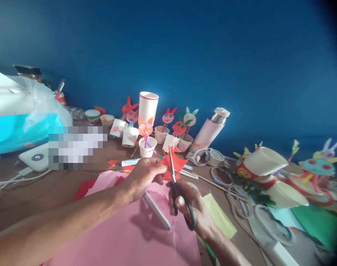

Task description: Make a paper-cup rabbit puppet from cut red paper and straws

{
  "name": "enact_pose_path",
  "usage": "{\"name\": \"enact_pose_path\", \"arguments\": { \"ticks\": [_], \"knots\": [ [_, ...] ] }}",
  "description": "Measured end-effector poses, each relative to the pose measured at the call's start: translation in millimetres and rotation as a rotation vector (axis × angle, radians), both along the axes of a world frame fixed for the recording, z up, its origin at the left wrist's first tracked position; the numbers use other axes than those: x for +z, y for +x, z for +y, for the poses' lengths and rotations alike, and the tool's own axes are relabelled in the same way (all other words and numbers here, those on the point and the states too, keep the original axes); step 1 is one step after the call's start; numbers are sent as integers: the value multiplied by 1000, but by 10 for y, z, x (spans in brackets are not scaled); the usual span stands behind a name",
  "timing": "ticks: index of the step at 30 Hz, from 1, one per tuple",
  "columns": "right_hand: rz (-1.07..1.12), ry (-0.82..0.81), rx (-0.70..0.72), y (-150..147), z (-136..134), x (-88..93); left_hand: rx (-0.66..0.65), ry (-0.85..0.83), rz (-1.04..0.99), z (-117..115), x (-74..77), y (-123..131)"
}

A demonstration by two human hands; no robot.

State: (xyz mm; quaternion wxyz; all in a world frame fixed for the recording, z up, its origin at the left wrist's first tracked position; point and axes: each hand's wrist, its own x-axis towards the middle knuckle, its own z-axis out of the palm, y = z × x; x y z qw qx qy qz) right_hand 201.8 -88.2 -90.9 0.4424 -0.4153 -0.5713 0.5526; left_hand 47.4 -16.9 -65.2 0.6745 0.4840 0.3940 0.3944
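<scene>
Between finger and thumb, my left hand (pixel 146 171) pinches a piece of red paper (pixel 179 163) by its left side. My right hand (pixel 193 202) grips black-handled scissors (pixel 172 162), their blades pointing away from me and lying across the paper. Beneath both hands spreads a large pink sheet (pixel 124 231), with a white marker (pixel 157 211) resting on it. Just beyond stand several small paper cups, among them one cup (pixel 147 147) bearing an orange paper animal head (pixel 145 128) on a stick. A small red paper scrap (pixel 112 163) lies left of my left hand.
A tall stack of paper cups (pixel 148 107) and a leaning white thermos (pixel 210 129) stand near the blue wall. Tape rolls (pixel 273 225), tipped cups (pixel 265 161) and coloured paper crowd the right. A power bank (pixel 35 158) with cables and a turquoise bag (pixel 27 129) occupy the left.
</scene>
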Motion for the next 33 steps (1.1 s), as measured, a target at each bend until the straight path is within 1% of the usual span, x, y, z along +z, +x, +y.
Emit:
{"name": "enact_pose_path", "arguments": {
  "ticks": [11, 20, 27, 33],
  "knots": [
    [1, -3, -3, 22, 32, 6, 16, -32, -3, -2, 46, 15],
    [-20, -12, 8, 54, 42, 62, 3, -18, -46, 0, 12, 0],
    [-98, -21, -1, 76, 34, 153, 4, -24, -58, 16, 5, 1],
    [-98, -53, 22, 110, 61, 155, 12, -32, -54, 28, -6, -3]
  ]
}}
